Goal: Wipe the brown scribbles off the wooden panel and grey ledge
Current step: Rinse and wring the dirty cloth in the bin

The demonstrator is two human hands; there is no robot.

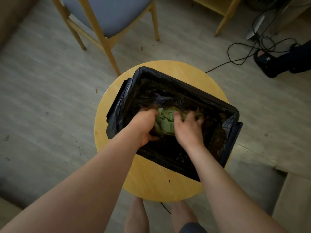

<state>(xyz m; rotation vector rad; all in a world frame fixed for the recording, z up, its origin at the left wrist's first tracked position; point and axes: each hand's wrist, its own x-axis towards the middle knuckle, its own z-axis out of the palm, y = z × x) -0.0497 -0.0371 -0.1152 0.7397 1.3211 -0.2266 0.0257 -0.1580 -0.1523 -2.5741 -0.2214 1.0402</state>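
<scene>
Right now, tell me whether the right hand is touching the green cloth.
Touching. The head view shows the right hand with thumb and fingers curled onto the green cloth inside the bin, with no gap between them.

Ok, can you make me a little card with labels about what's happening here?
left hand: grips the green cloth
right hand: grips the same cloth
cloth is: crumpled, down inside the bin
bin: lined with a black bag
bin stands on: round wooden stool
behind: chair with a grey seat
</scene>
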